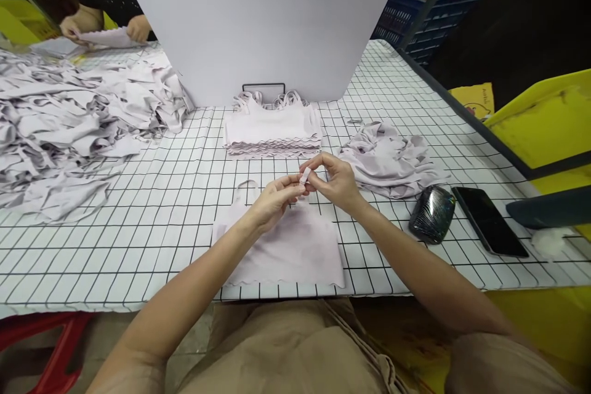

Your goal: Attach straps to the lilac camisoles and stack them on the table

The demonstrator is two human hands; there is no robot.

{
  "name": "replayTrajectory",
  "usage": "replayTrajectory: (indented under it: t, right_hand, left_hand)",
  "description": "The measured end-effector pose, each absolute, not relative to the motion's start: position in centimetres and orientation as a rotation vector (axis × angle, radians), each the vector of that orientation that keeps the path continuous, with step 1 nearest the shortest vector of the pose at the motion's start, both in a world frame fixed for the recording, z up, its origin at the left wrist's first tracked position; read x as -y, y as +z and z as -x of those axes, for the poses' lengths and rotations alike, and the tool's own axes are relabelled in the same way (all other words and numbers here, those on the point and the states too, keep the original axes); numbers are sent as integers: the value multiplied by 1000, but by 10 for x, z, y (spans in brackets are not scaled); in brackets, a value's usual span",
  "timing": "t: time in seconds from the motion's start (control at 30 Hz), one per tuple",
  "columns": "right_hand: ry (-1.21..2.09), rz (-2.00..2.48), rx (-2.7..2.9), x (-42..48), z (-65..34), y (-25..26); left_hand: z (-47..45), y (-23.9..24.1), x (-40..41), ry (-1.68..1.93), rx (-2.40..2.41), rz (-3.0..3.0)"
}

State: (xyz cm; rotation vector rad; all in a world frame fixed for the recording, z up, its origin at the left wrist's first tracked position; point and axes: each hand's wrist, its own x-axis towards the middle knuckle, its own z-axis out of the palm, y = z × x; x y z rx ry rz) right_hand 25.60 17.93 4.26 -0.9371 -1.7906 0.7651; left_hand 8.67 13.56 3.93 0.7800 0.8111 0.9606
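Observation:
A pale lilac camisole top [295, 246] lies flat on the gridded table [138, 228] right in front of me, scalloped hem toward me. My left hand [272, 200] and my right hand [335, 181] meet above its neckline, both pinching one of its shoulder straps [305, 176] between fingertips. The other strap loops on the table at the left. Behind them sits a neat stack of folded tops [272, 129].
A big heap of the same tops [69, 117] covers the left. A smaller crumpled pile [390, 160] lies right, beside a shiny dark case [431, 214] and a phone [489, 220]. A white board [268, 18] stands behind. Another person's hands [138, 28] work far left. Yellow bins [549, 123] stand right.

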Motion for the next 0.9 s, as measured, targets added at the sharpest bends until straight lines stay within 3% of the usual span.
replayTrajectory:
  t: [0.3,0.9]
  right_hand:
    - [770,918,1726,-185,-259,35]
    - [736,955,1690,-186,-253,26]
  left_hand:
    - [-74,40,-123,871,-745,-506]
    - [-78,44,-121,935,-994,-504]
